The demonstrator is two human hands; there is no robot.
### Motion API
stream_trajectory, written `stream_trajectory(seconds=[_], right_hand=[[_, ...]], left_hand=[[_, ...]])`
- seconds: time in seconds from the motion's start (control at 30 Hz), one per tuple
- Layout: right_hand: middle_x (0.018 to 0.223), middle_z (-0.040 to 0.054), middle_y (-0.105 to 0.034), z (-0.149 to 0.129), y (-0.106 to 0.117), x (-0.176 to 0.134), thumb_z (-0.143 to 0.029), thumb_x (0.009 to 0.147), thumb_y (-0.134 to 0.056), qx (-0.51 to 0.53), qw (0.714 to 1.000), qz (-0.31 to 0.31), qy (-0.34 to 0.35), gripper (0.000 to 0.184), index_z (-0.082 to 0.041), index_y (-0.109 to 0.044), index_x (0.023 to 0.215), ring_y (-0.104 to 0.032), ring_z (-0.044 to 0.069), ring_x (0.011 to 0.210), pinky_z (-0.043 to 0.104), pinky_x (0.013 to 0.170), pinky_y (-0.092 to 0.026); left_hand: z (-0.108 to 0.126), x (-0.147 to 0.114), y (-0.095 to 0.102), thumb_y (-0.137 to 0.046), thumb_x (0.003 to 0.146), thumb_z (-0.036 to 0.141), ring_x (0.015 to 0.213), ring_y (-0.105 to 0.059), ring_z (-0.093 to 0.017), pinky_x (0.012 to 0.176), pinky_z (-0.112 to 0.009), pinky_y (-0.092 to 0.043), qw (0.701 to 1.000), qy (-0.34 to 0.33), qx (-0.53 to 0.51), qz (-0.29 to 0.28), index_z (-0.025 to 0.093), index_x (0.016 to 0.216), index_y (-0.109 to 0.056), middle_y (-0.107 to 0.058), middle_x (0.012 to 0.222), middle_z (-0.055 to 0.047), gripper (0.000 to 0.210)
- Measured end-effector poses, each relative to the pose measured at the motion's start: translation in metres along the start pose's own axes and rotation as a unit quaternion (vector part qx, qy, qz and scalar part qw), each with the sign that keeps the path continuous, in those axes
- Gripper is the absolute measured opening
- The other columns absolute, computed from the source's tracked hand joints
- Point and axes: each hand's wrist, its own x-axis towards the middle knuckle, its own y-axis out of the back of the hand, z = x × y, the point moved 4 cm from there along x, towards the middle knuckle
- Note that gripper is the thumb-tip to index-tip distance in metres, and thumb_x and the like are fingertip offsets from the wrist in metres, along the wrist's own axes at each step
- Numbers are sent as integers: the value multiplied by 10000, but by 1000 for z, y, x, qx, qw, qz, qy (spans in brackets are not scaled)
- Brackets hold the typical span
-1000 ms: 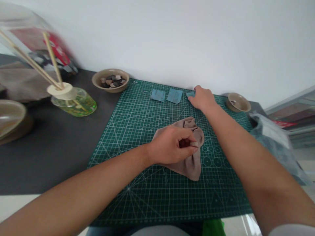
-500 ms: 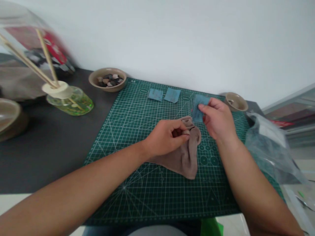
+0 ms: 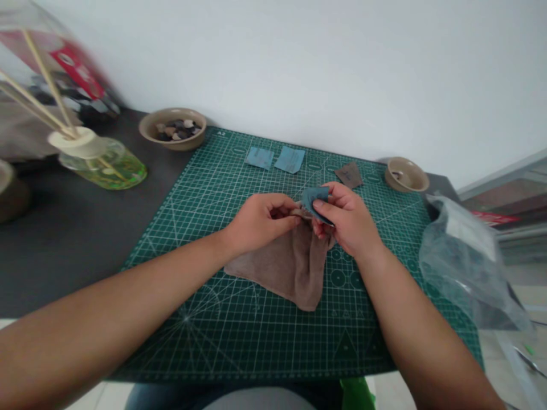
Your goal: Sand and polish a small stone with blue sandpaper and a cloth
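A soft brown cloth pouch (image 3: 273, 267) lies on the green cutting mat (image 3: 256, 347), its gathered top lifted. My left hand (image 3: 260, 222) pinches that top edge between thumb and fingers. My right hand (image 3: 352, 219) is closed on a small blue square packet (image 3: 314, 197), which bends in its grip right at the pouch's mouth. Fingertips of my right hand touch the cloth there. How far the packet reaches into the pouch is hidden. Behind my hands lie two flat light-blue packets (image 3: 290, 159) and a brown square piece (image 3: 349, 174).
A bowl of stones (image 3: 171, 139) stands at the back left, near a reed diffuser bottle (image 3: 102, 165) with sticks. At the back right is a smaller bowl (image 3: 405, 176). A clear plastic bag (image 3: 465, 262) hangs over the mat's right edge. A white wall (image 3: 299, 68) rises behind.
My right hand has brought the blue packet left and down to the pouch's mouth, and the packet is now bent. The brown square piece has come into sight. My left hand keeps its pinch.
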Motion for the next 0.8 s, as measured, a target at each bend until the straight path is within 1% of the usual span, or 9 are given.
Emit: stream_trajectory(seconds=[0.1, 0.2, 0.3, 0.4, 0.53, 0.67, 0.73, 0.8], right_hand=[[556, -64, -648, -1, -4, -4, -411, 851, -799, -14, 1000, -5, -16, 263, -227, -618, 899, -565, 105, 422, 198, 399, -478], [589, -42, -668, -4, -9, -7, -416, 792, -859, -10, 1000, -13, -26, 308, -216, -630, 837, -613, 119, 464, 208, 412, -522], [694, -7, -732, -5, -14, -11, -406, 751, -896, 10, 997, -51, -57, 331, -202, -655, 853, -689, 145, 534, 221, 440, -571], [731, 13, -763, -5, -18, -14, -405, 764, -893, 52, 990, -96, -83, 339, -192, -657, 882, -732, 168, 571, 223, 451, -589], [745, 31, -784, -6, -19, -18, -369, 805, -868, 131, 974, -157, -98, 291, -169, -697, 930, -759, 181, 594, 207, 442, -589], [772, 43, -807, -8, -20, -21, -303, 834, -843, 179, 954, -215, -112, 189, -169, -729, 904, -782, 194, 628, 219, 473, -618], [784, 41, -814, -9, -20, -23, -272, 838, -841, 186, 948, -232, -110, 153, -171, -740, 891, -788, 195, 639, 222, 487, -627], [799, 36, -820, -10, -21, -25, -230, 835, -842, 186, 947, -239, -105, 118, -177, -749, 886, -789, 184, 639, 219, 505, -633]], left_hand=[[4, -2, 2, -749, 820, 217, 761, -726, -146, 699, -239, -574, 1000, -17, -4, 10, 149, 884, -770, -798, 845, -28, 96], [10, -6, 1, -776, 821, 178, 725, -722, -137, 660, -220, -564, 998, -44, -42, 10, 142, 880, -762, -790, 810, -29, 70], [15, -13, -3, -791, 843, 149, 691, -725, -126, 620, -201, -561, 994, -45, -99, -19, 144, 878, -745, -782, 786, -21, 58], [22, -19, -5, -787, 870, 142, 684, -730, -127, 618, -204, -577, 990, -52, -122, -45, 143, 825, -730, -768, 766, -19, 73], [34, -24, -7, -783, 884, 109, 701, -753, -133, 634, -204, -608, 981, -72, -166, -70, 151, 890, -749, -773, 785, -15, 54], [44, -28, -9, -757, 892, 50, 710, -767, -106, 608, -139, -582, 972, -79, -206, -77, 170, 917, -753, -779, 794, 15, 122], [47, -29, -9, -746, 893, 34, 707, -770, -101, 606, -130, -576, 972, -84, -204, -80, 178, 922, -750, -784, 796, 22, 147], [49, -30, -8, -746, 901, 53, 705, -770, -105, 614, -141, -580, 975, -101, -180, -83, 188, 941, -747, -797, 811, 17, 140]])
